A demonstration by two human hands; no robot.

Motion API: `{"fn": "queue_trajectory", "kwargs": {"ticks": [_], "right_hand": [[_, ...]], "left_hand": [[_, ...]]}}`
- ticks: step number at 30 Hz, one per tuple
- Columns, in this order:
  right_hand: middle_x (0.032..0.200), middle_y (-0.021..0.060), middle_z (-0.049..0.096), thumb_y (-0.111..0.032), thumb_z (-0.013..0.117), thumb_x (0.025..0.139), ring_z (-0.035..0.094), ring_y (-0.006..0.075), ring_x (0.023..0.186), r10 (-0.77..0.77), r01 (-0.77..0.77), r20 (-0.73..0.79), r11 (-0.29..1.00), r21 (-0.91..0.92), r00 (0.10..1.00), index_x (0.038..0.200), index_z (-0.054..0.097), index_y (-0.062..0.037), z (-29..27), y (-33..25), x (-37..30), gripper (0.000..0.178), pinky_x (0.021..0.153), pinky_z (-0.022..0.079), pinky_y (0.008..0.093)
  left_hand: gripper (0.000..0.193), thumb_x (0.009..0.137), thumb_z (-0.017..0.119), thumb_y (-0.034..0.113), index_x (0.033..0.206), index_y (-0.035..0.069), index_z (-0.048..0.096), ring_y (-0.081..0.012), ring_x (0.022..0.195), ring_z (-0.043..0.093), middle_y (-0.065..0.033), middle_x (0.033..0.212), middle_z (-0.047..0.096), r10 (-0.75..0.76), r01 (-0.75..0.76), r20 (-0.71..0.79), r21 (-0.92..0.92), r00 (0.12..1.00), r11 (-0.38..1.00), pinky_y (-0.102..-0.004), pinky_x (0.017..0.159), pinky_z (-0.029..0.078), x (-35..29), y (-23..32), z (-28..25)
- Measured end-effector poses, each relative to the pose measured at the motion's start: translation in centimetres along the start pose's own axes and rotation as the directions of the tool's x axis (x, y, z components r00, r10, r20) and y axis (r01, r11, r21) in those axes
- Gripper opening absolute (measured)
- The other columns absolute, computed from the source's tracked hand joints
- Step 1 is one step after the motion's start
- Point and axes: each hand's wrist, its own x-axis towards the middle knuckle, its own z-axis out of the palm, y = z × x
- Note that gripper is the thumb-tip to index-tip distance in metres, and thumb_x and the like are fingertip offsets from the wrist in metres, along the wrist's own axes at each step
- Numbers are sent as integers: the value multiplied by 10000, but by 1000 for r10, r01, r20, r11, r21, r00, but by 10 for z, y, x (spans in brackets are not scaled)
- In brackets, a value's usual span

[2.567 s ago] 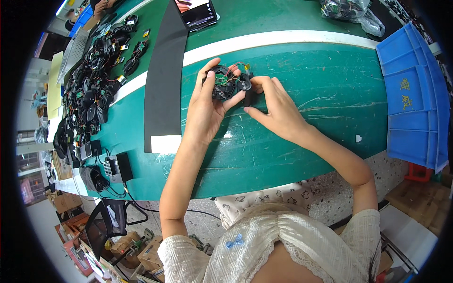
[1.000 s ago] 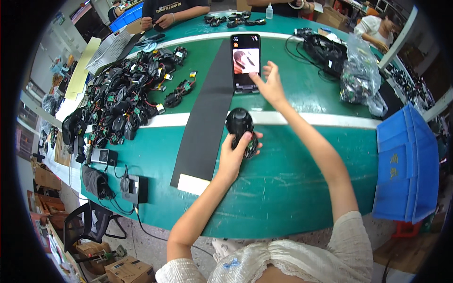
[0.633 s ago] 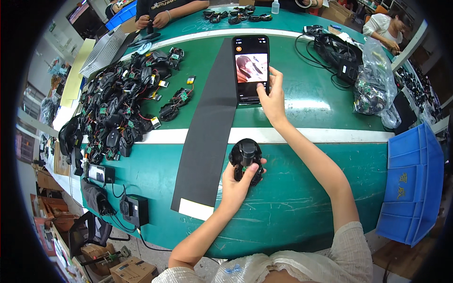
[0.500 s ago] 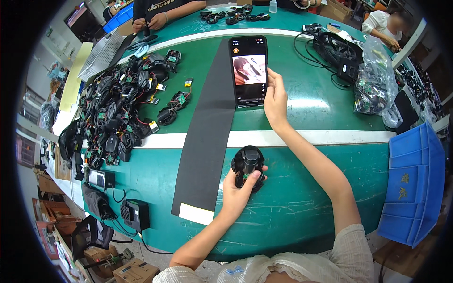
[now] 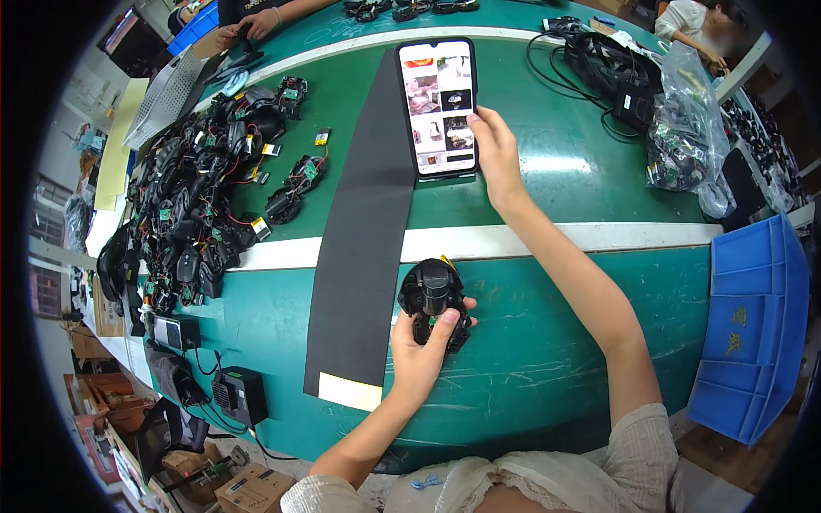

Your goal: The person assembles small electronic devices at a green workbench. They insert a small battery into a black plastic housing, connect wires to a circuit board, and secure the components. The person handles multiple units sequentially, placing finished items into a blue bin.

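My left hand [image 5: 419,359] grips an opened black plastic housing [image 5: 434,291] above the near part of the green table. A smooth raised black piece sits in its middle, and a bit of green circuit board shows by my thumb. A small yellow bit pokes out at its top edge. Farther off, my right hand [image 5: 499,158] is at the right edge of a smartphone [image 5: 440,107], one fingertip touching its screen. The other fingers are bent and partly hidden. The phone leans upright on a small stand, showing a grid of pictures.
A long black mat [image 5: 359,256] runs under the phone. Left lies a heap of black housings [image 5: 192,197] with boards, wires and batteries. A black power box [image 5: 239,395] sits near left. At right are a clear bag [image 5: 684,145] and a blue bin [image 5: 744,333]. Co-workers sit across.
The phone screen went from one large picture to a grid of pictures. My right fingertip is now on the screen's edge. The whole view has shifted slightly; my left hand keeps the housing.
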Motion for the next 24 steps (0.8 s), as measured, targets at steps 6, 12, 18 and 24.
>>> {"fn": "queue_trajectory", "kwargs": {"ticks": [6,12,18,24], "right_hand": [[922,61,607,-166,513,882,581,106,842,151,-192,202,960,202,968,1046,547,24,-8,-5,10,253,753,458,228],[964,72,591,-100,494,844,565,107,865,116,-154,182,965,213,977,1063,530,36,-9,-4,10,260,764,452,232],[968,77,585,-45,495,803,562,111,877,110,-142,229,982,127,967,1080,498,36,-8,0,10,288,781,447,238],[969,76,587,-23,496,801,565,110,869,111,-135,220,986,99,969,1096,482,32,-5,0,8,300,785,452,249]], "left_hand": [[280,882,544,32,1153,-16,492,-173,885,608,-132,994,615,-9,9,-1,11,1000,1000,-316,776,538,0,1,0],[284,880,541,17,1156,-18,490,-186,923,606,-131,1011,606,3,-3,4,3,1000,1000,-328,781,539,-1,-1,-2],[284,877,540,7,1156,-21,488,-199,950,605,-129,1035,596,24,-24,26,21,999,999,-338,786,540,0,-3,-2],[263,888,550,100,1120,-10,489,-198,844,617,-156,982,609,43,-42,-10,78,999,996,-321,738,529,1,-2,1]]}}
